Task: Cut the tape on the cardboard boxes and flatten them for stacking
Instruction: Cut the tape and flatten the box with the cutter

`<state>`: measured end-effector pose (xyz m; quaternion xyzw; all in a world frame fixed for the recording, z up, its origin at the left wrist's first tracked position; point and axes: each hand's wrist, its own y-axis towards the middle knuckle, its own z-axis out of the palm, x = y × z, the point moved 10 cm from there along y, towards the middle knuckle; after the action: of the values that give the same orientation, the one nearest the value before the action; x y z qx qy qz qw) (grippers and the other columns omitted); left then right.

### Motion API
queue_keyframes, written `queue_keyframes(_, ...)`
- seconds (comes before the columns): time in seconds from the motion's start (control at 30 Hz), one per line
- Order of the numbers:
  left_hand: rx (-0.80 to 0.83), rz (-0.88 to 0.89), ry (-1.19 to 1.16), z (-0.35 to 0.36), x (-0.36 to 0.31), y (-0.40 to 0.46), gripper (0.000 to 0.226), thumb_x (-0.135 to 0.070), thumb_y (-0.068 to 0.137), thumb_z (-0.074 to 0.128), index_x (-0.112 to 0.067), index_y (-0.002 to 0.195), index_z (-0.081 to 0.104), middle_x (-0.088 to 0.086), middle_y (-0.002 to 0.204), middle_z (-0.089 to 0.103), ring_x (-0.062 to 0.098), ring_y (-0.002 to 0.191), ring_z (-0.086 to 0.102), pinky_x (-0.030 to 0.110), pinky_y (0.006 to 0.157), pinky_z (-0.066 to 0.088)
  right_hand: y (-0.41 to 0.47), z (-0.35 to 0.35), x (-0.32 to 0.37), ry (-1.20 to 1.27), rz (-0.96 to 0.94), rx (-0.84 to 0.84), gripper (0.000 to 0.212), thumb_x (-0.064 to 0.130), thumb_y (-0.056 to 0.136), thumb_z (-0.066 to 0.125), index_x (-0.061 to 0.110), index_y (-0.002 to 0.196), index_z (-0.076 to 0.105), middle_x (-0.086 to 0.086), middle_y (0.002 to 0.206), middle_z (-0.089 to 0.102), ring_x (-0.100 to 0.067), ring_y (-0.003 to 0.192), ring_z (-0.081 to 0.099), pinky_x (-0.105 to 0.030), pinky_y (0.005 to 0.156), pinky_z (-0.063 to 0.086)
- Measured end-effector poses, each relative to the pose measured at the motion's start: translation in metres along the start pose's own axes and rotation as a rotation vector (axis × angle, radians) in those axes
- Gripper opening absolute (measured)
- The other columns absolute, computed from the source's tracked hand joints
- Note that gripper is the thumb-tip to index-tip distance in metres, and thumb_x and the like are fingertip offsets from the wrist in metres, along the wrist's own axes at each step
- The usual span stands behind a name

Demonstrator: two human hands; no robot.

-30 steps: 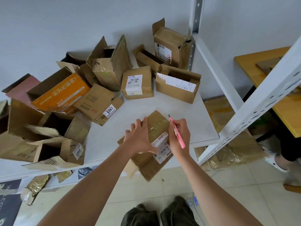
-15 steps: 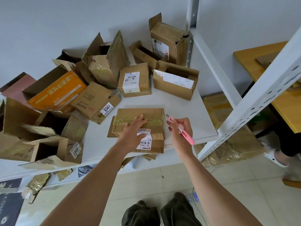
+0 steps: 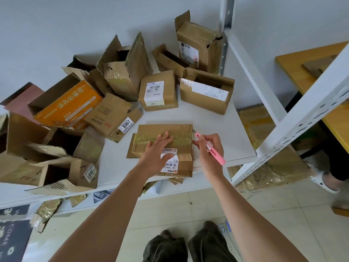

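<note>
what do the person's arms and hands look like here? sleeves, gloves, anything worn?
Both arms are bare from the frame edge to the wrist: no sleeves in view. The left hand and right hand wear no gloves, and no watch, ring or wristband shows. Fingernails are too small to judge.

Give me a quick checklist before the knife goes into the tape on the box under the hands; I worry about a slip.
1. Box lies flat on the white table: ok.
2. Left hand presses the box down, fingers straight: ok.
3. Left fingers sit on the tape seam, in the line the cut would likely follow: not ok.
4. Right hand has a firm grip on the pink knife: ok.
5. Blade tip at the right end of the seam: ok; how far the blade is out, cannot tell.
6. Space right of the box for the knife hand: ok.
</note>
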<state>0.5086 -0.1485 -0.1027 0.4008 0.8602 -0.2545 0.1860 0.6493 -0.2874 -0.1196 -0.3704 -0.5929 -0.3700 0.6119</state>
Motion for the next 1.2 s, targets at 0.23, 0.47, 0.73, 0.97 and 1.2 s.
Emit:
queue_keyframes(0.23,-0.006,-0.018,-0.009,0.001,-0.001,0.003,0.06,-0.013,0.099,0.053,-0.022,0.154,0.028,-0.009,0.164,0.008,0.009,0.15,-0.002,0.037,0.121,-0.007,-0.006,0.0,-0.006,-0.002,0.029,-0.004,0.018,0.021,0.098,0.06,0.013,0.085,0.05,-0.015,0.078,0.063,-0.039,0.078,0.066,-0.055,0.062,0.053)
queue_keyframes(0.47,-0.01,-0.013,-0.006,-0.001,0.0,0.002,0.06,-0.01,0.099,0.053,-0.021,0.153,0.029,-0.008,0.164,0.008,0.01,0.151,-0.002,0.038,0.121,-0.008,-0.021,0.0,-0.001,-0.046,-0.025,0.061,0.019,0.021,0.095,0.062,0.014,0.082,0.051,0.015,0.07,0.064,0.001,0.061,0.06,-0.011,0.051,0.041)
queue_keyframes(0.73,-0.002,0.0,-0.004,0.0,0.003,0.004,0.06,-0.01,0.099,0.054,-0.022,0.152,0.03,-0.009,0.163,0.01,0.008,0.15,0.0,0.036,0.122,-0.007,-0.037,-0.014,0.018,-0.114,-0.132,0.197,0.036,0.046,0.09,0.058,0.01,0.084,0.052,-0.011,0.075,0.067,-0.026,0.069,0.065,-0.034,0.053,0.048)
queue_keyframes(0.97,0.033,0.037,0.029,-0.002,0.005,-0.009,0.055,-0.045,0.094,0.058,-0.024,0.143,0.045,-0.016,0.162,0.014,0.002,0.149,0.005,0.037,0.123,-0.006,0.011,-0.025,0.051,-0.72,-0.406,0.132,0.007,0.014,0.099,0.053,0.009,0.096,0.056,-0.003,0.083,0.059,-0.02,0.071,0.058,-0.033,0.052,0.047)
queue_keyframes(1.2,-0.327,-0.144,0.149,-0.046,0.025,-0.03,0.052,-0.044,0.088,0.068,-0.022,0.132,0.052,-0.004,0.164,0.007,0.022,0.151,0.004,0.048,0.123,0.005,0.041,0.011,-0.002,-1.331,-0.193,0.51,0.065,0.022,0.085,0.071,0.019,0.142,0.04,-0.006,0.13,0.049,-0.021,0.116,0.05,-0.033,0.085,0.051)
